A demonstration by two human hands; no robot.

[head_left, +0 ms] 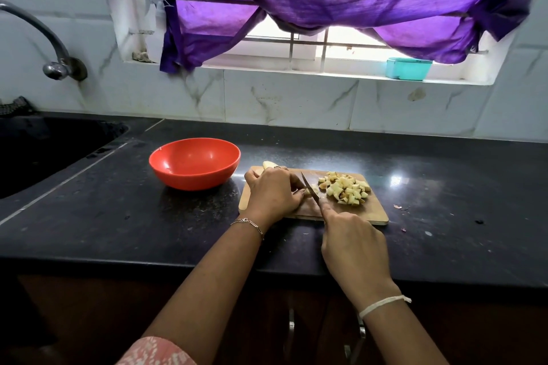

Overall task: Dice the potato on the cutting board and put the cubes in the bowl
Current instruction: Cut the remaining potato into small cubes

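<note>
Left hand pins a pale potato piece on the flat wooden cutting board; right hand grips a slim steel knife. Blocky yellow cubes heap beside the blade; a glossy round red bowl stands left.

No text, label, brand, number or sign can be read anywhere in this view.
</note>
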